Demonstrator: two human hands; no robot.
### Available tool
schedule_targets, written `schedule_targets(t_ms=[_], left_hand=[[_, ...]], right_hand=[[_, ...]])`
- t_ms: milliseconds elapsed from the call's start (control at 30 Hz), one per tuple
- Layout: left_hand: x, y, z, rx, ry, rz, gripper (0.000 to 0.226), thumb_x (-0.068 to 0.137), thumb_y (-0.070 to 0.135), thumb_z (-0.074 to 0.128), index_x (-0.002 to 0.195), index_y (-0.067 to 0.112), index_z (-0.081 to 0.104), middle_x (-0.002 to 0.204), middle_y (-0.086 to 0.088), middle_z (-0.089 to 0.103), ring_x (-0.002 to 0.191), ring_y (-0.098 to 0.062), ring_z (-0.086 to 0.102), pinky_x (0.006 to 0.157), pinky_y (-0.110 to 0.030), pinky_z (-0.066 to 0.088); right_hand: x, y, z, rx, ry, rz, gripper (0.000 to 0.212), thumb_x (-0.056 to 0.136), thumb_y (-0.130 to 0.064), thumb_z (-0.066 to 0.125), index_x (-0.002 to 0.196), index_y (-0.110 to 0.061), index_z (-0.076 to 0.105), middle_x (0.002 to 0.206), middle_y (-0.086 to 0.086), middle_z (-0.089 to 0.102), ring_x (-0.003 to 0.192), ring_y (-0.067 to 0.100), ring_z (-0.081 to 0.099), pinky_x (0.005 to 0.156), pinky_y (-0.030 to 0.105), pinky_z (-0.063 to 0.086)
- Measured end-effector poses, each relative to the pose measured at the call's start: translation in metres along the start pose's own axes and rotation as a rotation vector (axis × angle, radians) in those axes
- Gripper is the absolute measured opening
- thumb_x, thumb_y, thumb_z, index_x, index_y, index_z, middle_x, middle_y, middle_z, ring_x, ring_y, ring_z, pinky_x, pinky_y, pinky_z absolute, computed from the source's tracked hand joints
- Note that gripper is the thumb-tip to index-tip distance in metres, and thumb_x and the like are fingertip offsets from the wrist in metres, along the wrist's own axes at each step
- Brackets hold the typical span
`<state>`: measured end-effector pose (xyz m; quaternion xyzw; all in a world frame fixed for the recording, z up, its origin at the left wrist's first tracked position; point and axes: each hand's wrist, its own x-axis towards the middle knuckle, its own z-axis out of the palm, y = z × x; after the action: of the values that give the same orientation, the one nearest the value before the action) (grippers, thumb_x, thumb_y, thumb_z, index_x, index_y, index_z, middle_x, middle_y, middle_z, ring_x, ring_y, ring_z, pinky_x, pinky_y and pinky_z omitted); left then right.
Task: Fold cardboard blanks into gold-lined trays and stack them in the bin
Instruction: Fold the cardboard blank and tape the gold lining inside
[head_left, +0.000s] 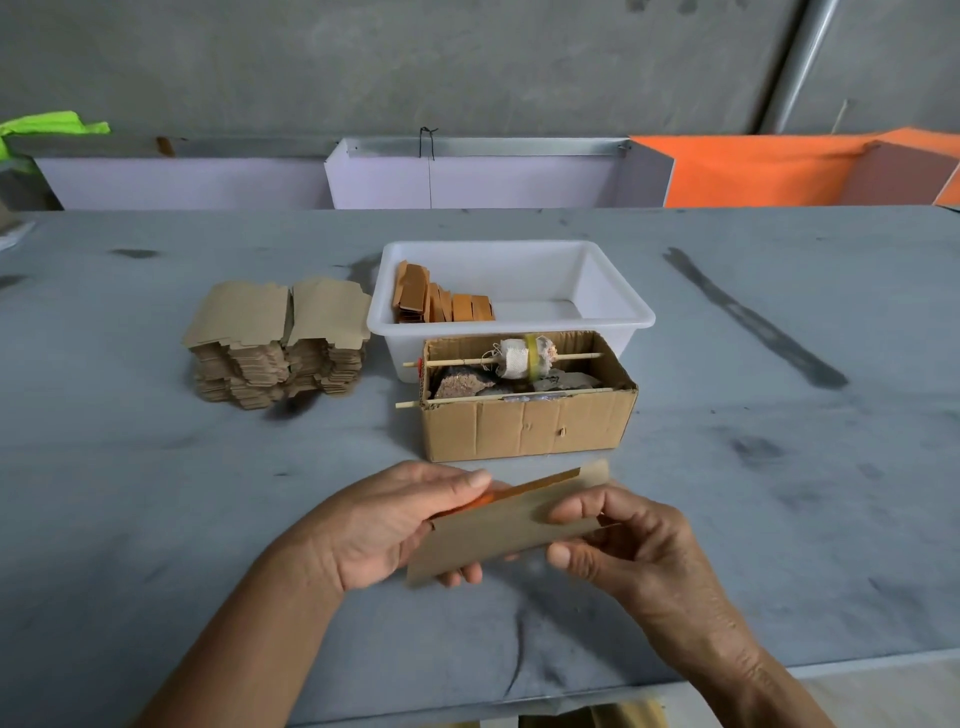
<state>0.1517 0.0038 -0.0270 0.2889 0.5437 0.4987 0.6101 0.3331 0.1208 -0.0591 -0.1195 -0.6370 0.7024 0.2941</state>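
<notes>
The white bin (613, 291) held folded trays (441, 304) at its left end — a cardboard box (524, 428) stood just before it; both hands (384, 525) (628, 540) pinched a blank (498, 530).

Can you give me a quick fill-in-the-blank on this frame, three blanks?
1. Both hands, left hand and right hand, hold one cardboard ____.
2. The folded trays stand at the ____ end of the white bin, seen from the camera.
3. The stack of flat blanks sits to the ____ of the bin.

Missing words: blank; left; left
</notes>
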Motion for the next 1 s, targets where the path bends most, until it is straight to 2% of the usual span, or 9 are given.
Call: schedule_targets(t_ms=[100, 200, 333, 500, 733, 867, 1000], left_hand=[[0.003, -0.003, 0.006, 0.176, 0.082, 0.119, 0.034, 0.080, 0.032, 0.059, 0.105, 0.014, 0.072, 0.091, -0.018, 0.071, 0.059, -0.017, 0.063, 0.054, -0.023, 0.051], [0.005, -0.004, 0.010, 0.273, 0.168, 0.193, 0.033, 0.076, 0.026, 0.064, 0.104, 0.012, 0.071, 0.087, -0.013, 0.072, 0.064, -0.014, 0.064, 0.058, -0.023, 0.052], [0.006, -0.004, 0.011, 0.299, 0.202, 0.233, 0.034, 0.073, 0.018, 0.067, 0.106, 0.010, 0.069, 0.084, -0.007, 0.073, 0.068, -0.010, 0.066, 0.060, -0.021, 0.052], [0.009, -0.006, 0.011, 0.346, 0.294, 0.266, 0.023, 0.076, 0.009, 0.072, 0.096, 0.021, 0.071, 0.092, -0.007, 0.073, 0.080, -0.012, 0.068, 0.067, -0.018, 0.052], [0.006, -0.002, 0.013, 0.466, 0.358, 0.330, 0.029, 0.072, 0.005, 0.077, 0.088, 0.029, 0.072, 0.089, 0.004, 0.073, 0.084, -0.009, 0.069, 0.076, -0.018, 0.054], [0.005, 0.001, 0.017, 0.521, 0.388, 0.351, 0.031, 0.071, 0.004, 0.078, 0.085, 0.032, 0.071, 0.085, 0.010, 0.072, 0.081, -0.004, 0.068, 0.076, -0.014, 0.052], [0.007, 0.001, 0.018, 0.567, 0.414, 0.328, 0.029, 0.072, 0.006, 0.078, 0.085, 0.032, 0.071, 0.086, 0.005, 0.073, 0.084, -0.009, 0.068, 0.081, -0.024, 0.055]], right_hand=[[0.002, 0.008, 0.002, 0.134, 0.096, 0.029, 0.025, 0.061, -0.002, 0.074, 0.082, -0.015, 0.072, 0.079, 0.012, 0.073, 0.074, 0.022, 0.070, 0.070, 0.023, 0.055], [0.003, 0.012, 0.005, 0.176, 0.134, 0.028, 0.031, 0.063, -0.004, 0.075, 0.092, -0.012, 0.067, 0.087, 0.015, 0.073, 0.081, 0.030, 0.071, 0.072, 0.024, 0.054], [0.002, 0.016, 0.009, 0.181, 0.234, 0.023, 0.039, 0.064, -0.007, 0.075, 0.100, -0.006, 0.060, 0.089, 0.008, 0.074, 0.078, 0.023, 0.071, 0.068, 0.021, 0.054], [0.003, 0.016, 0.011, 0.161, 0.282, 0.021, 0.034, 0.065, -0.010, 0.074, 0.096, -0.005, 0.063, 0.092, 0.008, 0.073, 0.076, 0.022, 0.070, 0.066, 0.024, 0.055], [0.002, 0.010, 0.012, 0.185, 0.272, 0.068, 0.017, 0.063, -0.010, 0.073, 0.080, -0.010, 0.069, 0.088, 0.018, 0.071, 0.070, 0.025, 0.070, 0.061, 0.025, 0.057], [0.002, 0.011, 0.012, 0.177, 0.311, 0.104, 0.021, 0.063, -0.010, 0.074, 0.081, -0.003, 0.068, 0.086, 0.021, 0.070, 0.067, 0.026, 0.070, 0.058, 0.024, 0.057], [0.003, 0.015, 0.012, 0.194, 0.361, 0.164, 0.023, 0.062, -0.011, 0.075, 0.081, 0.000, 0.067, 0.083, 0.026, 0.068, 0.069, 0.028, 0.071, 0.054, 0.023, 0.056]])
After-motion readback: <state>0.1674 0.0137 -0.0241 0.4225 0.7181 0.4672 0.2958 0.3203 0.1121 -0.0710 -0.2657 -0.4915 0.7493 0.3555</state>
